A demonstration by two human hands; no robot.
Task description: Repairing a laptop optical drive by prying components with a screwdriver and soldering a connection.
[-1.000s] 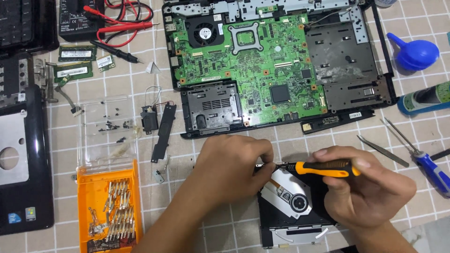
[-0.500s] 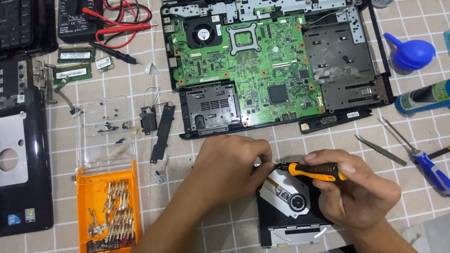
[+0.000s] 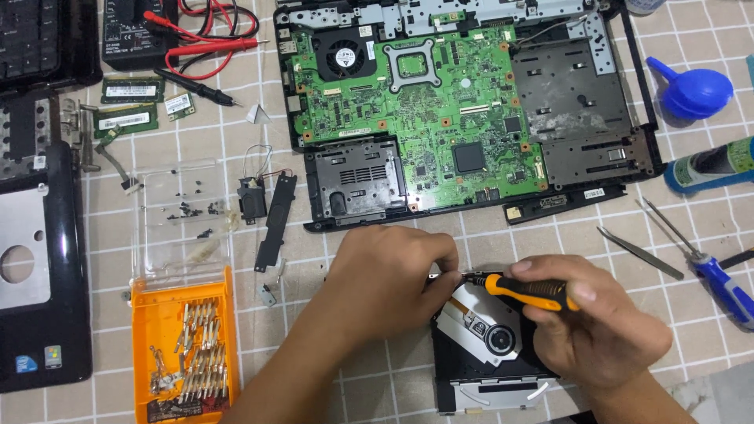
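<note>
Optical drive (image 3: 487,345) lies flat on the checked cloth (image 3: 503,243), near edge of the bench, just below the opened laptop chassis. Its top is exposed: silver plate, round spindle hub at centre, black frame around it, a pale bezel along the near edge. Part of it is hidden under both hands.

Right hand (image 3: 589,330) is closed around an orange-and-black screwdriver (image 3: 526,289), shaft held nearly level, tip pointing left to the drive's far left corner. Left hand (image 3: 393,286) rests knuckles-up on the cloth beside that corner, fingertips pinched together right at the screwdriver tip — whether they grip something small there I cannot tell.

Surface: beige cloth with a brown grid. Above the drive, the laptop base (image 3: 463,110) with green motherboard, fan and bare metal bays. To the left — a clear lid (image 3: 184,216) scattered with small dark screws, hinged to an orange bit case (image 3: 184,345) full of bits. Loose black bracket (image 3: 275,220) between lid and laptop. Far left, a black palmrest panel (image 3: 39,267). Top left, a multimeter with red leads (image 3: 196,35) and memory sticks (image 3: 129,102). Right side: tweezers (image 3: 640,253), blue-handled screwdriver (image 3: 719,279), blue air blower (image 3: 691,90).
</note>
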